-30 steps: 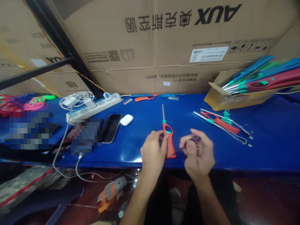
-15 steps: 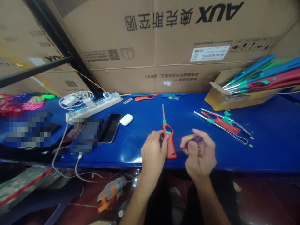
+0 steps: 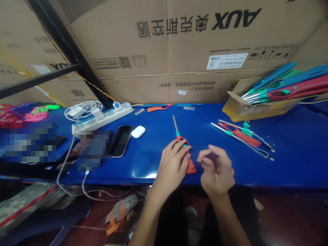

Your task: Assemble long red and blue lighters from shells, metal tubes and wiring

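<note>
An orange long-necked gas lighter [image 3: 191, 166] with a green collar and metal tube lies on the blue table, its tube pointing away from me. My left hand [image 3: 173, 160] grips it from the left, fingers across the trigger opening and handle. In my right hand [image 3: 217, 171] is a screwdriver [image 3: 211, 156] with a dark reddish handle, mostly hidden by my fingers. Its thin shaft points left at the lower end of the lighter's handle; I cannot tell whether the tip touches.
Lighter parts, including an orange shell [image 3: 239, 134], lie at the right. Behind them a cardboard box [image 3: 237, 111] holds several lighters. A phone [image 3: 122, 141], white earbud case [image 3: 138, 132] and power strip [image 3: 105, 118] sit at the left. A large carton [image 3: 153, 51] stands behind.
The lighter's tube end has swung left and its base slightly right. My left fingers have spread further over the handle. The right hand with the screwdriver has shifted slightly.
</note>
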Demonstrator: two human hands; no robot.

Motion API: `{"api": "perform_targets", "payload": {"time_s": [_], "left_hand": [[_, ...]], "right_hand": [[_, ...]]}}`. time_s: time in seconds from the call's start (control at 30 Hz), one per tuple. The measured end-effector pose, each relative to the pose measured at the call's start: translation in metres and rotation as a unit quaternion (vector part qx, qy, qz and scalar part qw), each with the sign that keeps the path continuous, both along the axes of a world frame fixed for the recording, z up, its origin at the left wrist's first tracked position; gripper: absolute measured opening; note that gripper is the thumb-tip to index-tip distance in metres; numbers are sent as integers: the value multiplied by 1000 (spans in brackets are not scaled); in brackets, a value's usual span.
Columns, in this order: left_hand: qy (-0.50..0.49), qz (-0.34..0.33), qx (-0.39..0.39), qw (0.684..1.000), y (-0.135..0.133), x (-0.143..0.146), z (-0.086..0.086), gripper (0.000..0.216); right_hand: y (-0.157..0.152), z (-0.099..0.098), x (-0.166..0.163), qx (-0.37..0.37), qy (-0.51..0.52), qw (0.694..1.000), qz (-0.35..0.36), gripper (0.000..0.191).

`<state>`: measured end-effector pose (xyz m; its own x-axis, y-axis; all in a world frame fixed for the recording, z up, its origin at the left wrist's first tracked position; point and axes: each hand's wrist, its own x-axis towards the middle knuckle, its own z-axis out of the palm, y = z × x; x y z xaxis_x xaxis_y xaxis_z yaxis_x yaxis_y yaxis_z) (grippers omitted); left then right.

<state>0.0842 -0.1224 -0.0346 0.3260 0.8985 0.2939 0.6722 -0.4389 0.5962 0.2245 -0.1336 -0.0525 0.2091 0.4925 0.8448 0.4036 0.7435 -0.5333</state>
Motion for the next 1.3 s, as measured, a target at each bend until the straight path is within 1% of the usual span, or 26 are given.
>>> {"api": "perform_targets", "payload": {"time_s": [0.1, 0.27, 0.37, 0.43, 0.5, 0.6, 0.67, 0.73, 0.77, 0.83, 0.9, 0.97, 1.07, 1.1, 1.13, 1.23, 1.27, 1.3], "left_hand": [[-6, 3, 1, 1000, 0, 1, 0, 30], [-7, -2, 1, 1000, -1, 1, 1, 29], [-9, -1, 2, 1000, 0, 1, 1, 29], [-13, -3, -3, 1000, 0, 1, 1, 30], [-16, -8, -8, 1000, 0, 0, 1, 30], [-17, -7, -5, 1000, 0, 1, 2, 30], [-16, -6, -3, 1000, 0, 1, 3, 29], [-14, -7, -4, 1000, 0, 2, 3, 30], [-13, -7, -5, 1000, 0, 2, 4, 29], [-14, -6, -6, 1000, 0, 2, 3, 29], [-14, -3, -4, 1000, 0, 2, 3, 28], [-15, -1, 2, 1000, 1, 2, 2, 26], [-15, 3, 8, 1000, 0, 3, 1, 27], [-11, 4, 9, 1000, 0, 3, 1, 28], [-3, 8, 10, 1000, -1, 4, 2, 28], [36, 25, 21, 999, -2, 6, 2, 29], [47, 30, 27, 998, -2, 7, 2, 30], [55, 32, 32, 997, -2, 7, 2, 30]], "right_hand": [[1, 1, 1, -17, 11, 1000, 14, 44], [-1, 10, 2, -2, -14, 997, 75, 37], [-3, 17, 3, -47, -1, 996, 76, 42], [-5, 22, 5, -70, -3, 994, 88, 49], [-6, 28, 7, -61, -36, 992, 104, 51], [-8, 37, 12, -33, -104, 987, 114, 40], [-9, 41, 14, -56, -113, 985, 120, 41], [-9, 44, 15, -88, -92, 983, 131, 46], [-8, 45, 15, -90, -80, 984, 131, 49], [-7, 45, 15, -65, -70, 990, 108, 50], [-6, 46, 16, -51, -87, 992, 78, 41], [-7, 46, 19, -76, -108, 988, 80, 37], [-9, 46, 24, -133, -112, 977, 122, 42], [-8, 46, 25, -134, -102, 977, 127, 41], [-7, 46, 27, -120, -88, 981, 124, 39], [-1, 43, 30, -44, -55, 994, 85, 29], [0, 43, 31, -40, -60, 994, 77, 25], [1, 43, 32, -54, -73, 993, 77, 24]]}}
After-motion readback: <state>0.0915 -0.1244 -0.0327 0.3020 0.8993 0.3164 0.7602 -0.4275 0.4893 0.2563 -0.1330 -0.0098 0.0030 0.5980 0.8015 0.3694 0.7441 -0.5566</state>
